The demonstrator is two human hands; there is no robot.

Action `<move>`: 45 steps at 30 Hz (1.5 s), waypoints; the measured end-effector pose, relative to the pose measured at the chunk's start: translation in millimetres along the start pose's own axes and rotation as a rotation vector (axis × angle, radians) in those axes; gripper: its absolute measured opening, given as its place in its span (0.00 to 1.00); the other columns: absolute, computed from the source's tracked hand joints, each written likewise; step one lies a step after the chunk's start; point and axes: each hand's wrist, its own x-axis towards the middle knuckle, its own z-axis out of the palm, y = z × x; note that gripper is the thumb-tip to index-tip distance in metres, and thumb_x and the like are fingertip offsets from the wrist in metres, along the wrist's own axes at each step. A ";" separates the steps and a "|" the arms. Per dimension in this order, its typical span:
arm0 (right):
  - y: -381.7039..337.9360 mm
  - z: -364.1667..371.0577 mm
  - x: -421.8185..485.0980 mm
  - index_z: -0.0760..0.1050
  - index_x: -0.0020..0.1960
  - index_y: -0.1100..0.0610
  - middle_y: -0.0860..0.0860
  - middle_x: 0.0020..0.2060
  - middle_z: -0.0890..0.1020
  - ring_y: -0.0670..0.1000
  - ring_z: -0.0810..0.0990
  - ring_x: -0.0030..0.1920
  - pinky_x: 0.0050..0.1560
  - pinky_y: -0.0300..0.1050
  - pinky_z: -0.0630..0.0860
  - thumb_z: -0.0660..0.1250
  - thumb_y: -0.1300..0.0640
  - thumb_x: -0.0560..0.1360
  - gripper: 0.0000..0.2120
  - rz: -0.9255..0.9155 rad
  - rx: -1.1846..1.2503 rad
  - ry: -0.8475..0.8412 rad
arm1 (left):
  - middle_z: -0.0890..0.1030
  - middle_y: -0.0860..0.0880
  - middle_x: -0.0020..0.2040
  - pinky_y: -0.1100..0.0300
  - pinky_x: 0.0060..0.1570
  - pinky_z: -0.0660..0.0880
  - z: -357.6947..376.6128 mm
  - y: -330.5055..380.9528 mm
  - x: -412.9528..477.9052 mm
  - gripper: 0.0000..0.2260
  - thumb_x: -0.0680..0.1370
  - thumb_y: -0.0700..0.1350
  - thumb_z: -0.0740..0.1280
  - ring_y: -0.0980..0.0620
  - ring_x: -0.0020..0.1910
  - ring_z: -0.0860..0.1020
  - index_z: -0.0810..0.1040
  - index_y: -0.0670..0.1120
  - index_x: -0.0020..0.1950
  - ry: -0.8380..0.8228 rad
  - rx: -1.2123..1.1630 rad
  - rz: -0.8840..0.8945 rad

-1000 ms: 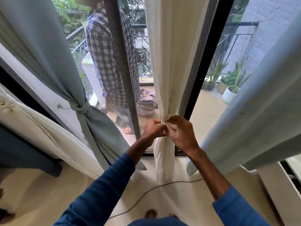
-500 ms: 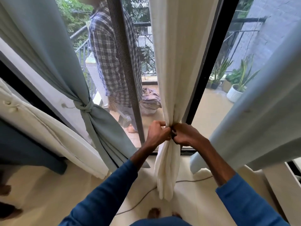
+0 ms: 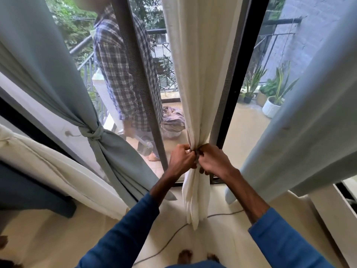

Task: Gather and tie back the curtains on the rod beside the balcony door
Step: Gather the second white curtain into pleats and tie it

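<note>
The cream curtain (image 3: 195, 78) hangs straight down the middle of the balcony door, gathered into a narrow bunch low down, its folded tail dangling just above the floor. Left of it, the grey-green curtain (image 3: 44, 74) sweeps aside, cinched by a knotted sash (image 3: 92, 132) of matching cloth.

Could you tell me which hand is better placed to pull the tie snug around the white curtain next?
Probably the right hand: it sits on the pinch point of the white curtain, fingers curled over the dark tie. The left hand grips the gathered folds, steadying them.
</note>
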 end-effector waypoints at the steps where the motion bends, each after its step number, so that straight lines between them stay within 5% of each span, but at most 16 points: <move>1: -2.7 -2.7 1.8 0.79 0.45 0.55 0.52 0.28 0.84 0.50 0.82 0.24 0.30 0.41 0.79 0.57 0.54 0.78 0.12 0.012 0.020 -0.030 | 0.84 0.41 0.34 0.51 0.35 0.84 0.4 -0.2 -0.3 0.08 0.76 0.37 0.64 0.47 0.31 0.85 0.83 0.38 0.44 0.003 0.014 0.009; 9: -14.4 -26.7 22.3 0.81 0.43 0.56 0.49 0.28 0.84 0.45 0.79 0.22 0.28 0.36 0.72 0.61 0.57 0.75 0.10 0.039 -0.147 -0.200 | 0.84 0.40 0.36 0.53 0.35 0.83 1.0 -2.9 -5.8 0.09 0.75 0.33 0.62 0.48 0.32 0.83 0.82 0.40 0.40 -0.053 -0.111 0.026; 14: 3.3 -8.6 20.3 0.84 0.51 0.52 0.52 0.46 0.87 0.54 0.85 0.47 0.47 0.45 0.79 0.67 0.50 0.75 0.10 -0.069 -0.103 0.035 | 0.80 0.43 0.33 0.51 0.37 0.81 0.8 -8.6 -2.8 0.11 0.76 0.33 0.60 0.48 0.31 0.76 0.80 0.40 0.39 -0.028 -0.296 -0.070; 17: 13.5 5.0 12.9 0.85 0.44 0.51 0.47 0.39 0.87 0.46 0.84 0.40 0.44 0.44 0.81 0.75 0.50 0.71 0.06 -0.186 0.142 0.256 | 0.80 0.43 0.33 0.52 0.38 0.81 -3.2 -8.7 4.9 0.11 0.76 0.33 0.61 0.49 0.30 0.77 0.81 0.39 0.40 -0.009 -0.306 -0.083; 22: 9.9 7.5 19.7 0.85 0.39 0.53 0.51 0.34 0.86 0.51 0.84 0.36 0.37 0.46 0.78 0.71 0.54 0.68 0.05 -0.178 0.123 0.340 | 0.81 0.43 0.35 0.52 0.38 0.81 -4.2 -5.2 4.3 0.08 0.77 0.34 0.63 0.50 0.30 0.76 0.81 0.37 0.42 -0.088 -0.272 -0.090; 28: 1.3 9.9 26.0 0.85 0.49 0.50 0.53 0.44 0.87 0.58 0.85 0.46 0.43 0.44 0.78 0.70 0.48 0.71 0.11 -0.099 -0.048 0.225 | 0.79 0.45 0.31 0.52 0.35 0.81 -7.9 -8.1 9.0 0.10 0.77 0.34 0.61 0.49 0.29 0.77 0.80 0.38 0.40 -0.046 -0.180 -0.047; 34: 7.5 6.8 28.9 0.84 0.49 0.52 0.54 0.41 0.86 0.58 0.85 0.43 0.44 0.48 0.82 0.66 0.51 0.73 0.11 -0.138 -0.053 0.098 | 0.80 0.43 0.31 0.49 0.34 0.81 -10.1 -9.6 11.3 0.09 0.78 0.35 0.62 0.50 0.27 0.78 0.81 0.35 0.42 -0.037 -0.070 0.000; 39: 18.1 6.9 26.5 0.85 0.46 0.47 0.44 0.40 0.87 0.42 0.83 0.39 0.43 0.46 0.82 0.69 0.49 0.71 0.08 -0.206 0.160 0.310 | 0.84 0.38 0.40 0.53 0.31 0.82 -9.8 -14.6 19.8 0.13 0.83 0.42 0.62 0.50 0.30 0.79 0.81 0.38 0.45 0.001 -0.024 0.072; 43: 35.7 9.5 25.0 0.86 0.45 0.52 0.44 0.39 0.86 0.41 0.83 0.36 0.43 0.40 0.81 0.72 0.59 0.71 0.06 -0.141 0.327 0.464 | 0.83 0.43 0.45 0.61 0.28 0.79 -8.7 -21.4 22.3 0.13 0.83 0.50 0.64 0.53 0.35 0.80 0.80 0.40 0.56 0.042 -0.040 0.074; 45: 44.9 9.4 24.2 0.86 0.44 0.52 0.44 0.39 0.87 0.41 0.82 0.36 0.43 0.34 0.78 0.71 0.62 0.71 0.07 -0.101 0.316 0.495 | 0.82 0.46 0.46 0.57 0.30 0.81 -6.5 -24.5 22.9 0.14 0.82 0.51 0.65 0.53 0.37 0.81 0.78 0.42 0.59 0.071 -0.027 0.061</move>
